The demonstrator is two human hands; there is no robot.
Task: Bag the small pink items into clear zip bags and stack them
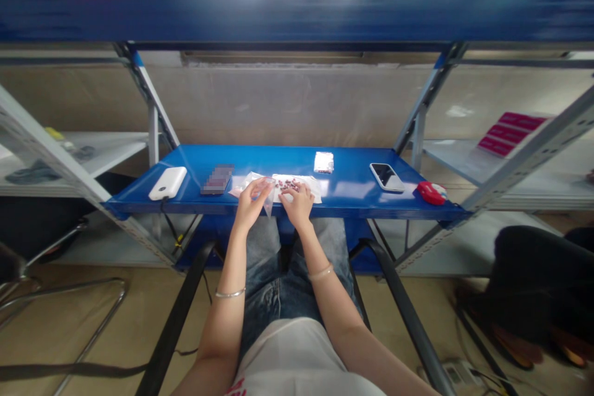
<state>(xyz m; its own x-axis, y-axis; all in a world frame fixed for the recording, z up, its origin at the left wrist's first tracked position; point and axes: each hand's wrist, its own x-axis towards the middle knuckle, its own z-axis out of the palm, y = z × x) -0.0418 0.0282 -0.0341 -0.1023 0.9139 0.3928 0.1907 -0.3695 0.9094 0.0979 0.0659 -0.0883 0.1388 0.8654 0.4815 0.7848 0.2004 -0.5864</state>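
My left hand [253, 197] is closed on a small clear plastic bag [268, 203], whose corner hangs over the front edge of the blue shelf [269, 154]. My right hand [297, 203] reaches down to a white sheet [316, 189] on the shelf. Its thumb and fingers are bent together among several small dark red pieces [288, 185] scattered on that sheet. The pieces are too small to name, and whether one is between the right fingertips is hidden. More crumpled clear plastic [241, 184] lies just left of my left hand.
A white power bank [167, 184] with a cable and a blurred-out dark flat item [218, 179] lie at the left. Behind the sheet is a small white packet [323, 162]. To the right are a phone [387, 177] and a red-and-white item [431, 192]. Another person's legs [538, 284] show at right.
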